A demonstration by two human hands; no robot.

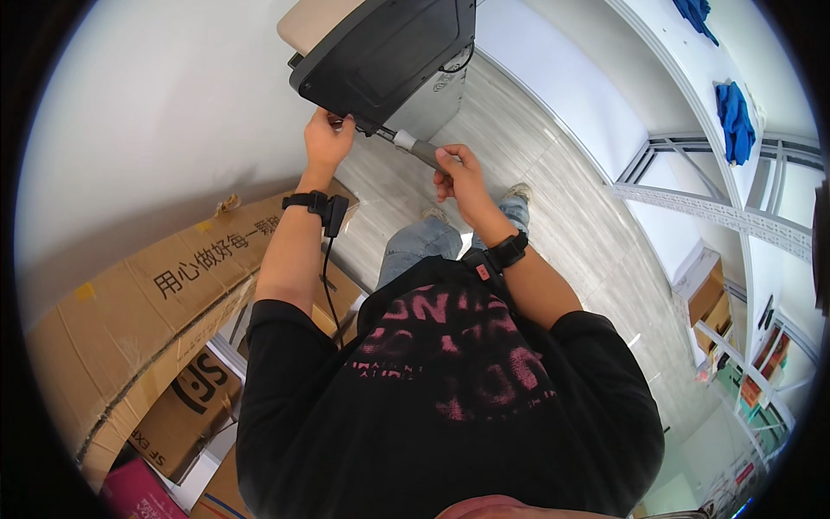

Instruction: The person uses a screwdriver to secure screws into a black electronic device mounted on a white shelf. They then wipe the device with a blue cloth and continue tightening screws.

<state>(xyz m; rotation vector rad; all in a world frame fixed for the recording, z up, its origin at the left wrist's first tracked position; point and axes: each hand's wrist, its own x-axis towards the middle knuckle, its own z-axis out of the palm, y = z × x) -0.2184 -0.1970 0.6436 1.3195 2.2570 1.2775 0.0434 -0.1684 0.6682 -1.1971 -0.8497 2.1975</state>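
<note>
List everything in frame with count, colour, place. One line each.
Panel: one, black, top centre
Padded-looking piece: one, cream, behind the panel
Handled tool: one, grey and white, its tip at the panel's lower edge
Cartons: at least three, brown, lower left
Box: one, magenta, lower left corner
Cloths: two, blue, upper right
Shelving: white and grey, right; small items there unclear
Floor: grey, centre
Wall: white, left
Wristbands: two, black, one per wrist
Left hand: one, at the panel's lower edge
Right hand: one, on the tool's handle
</note>
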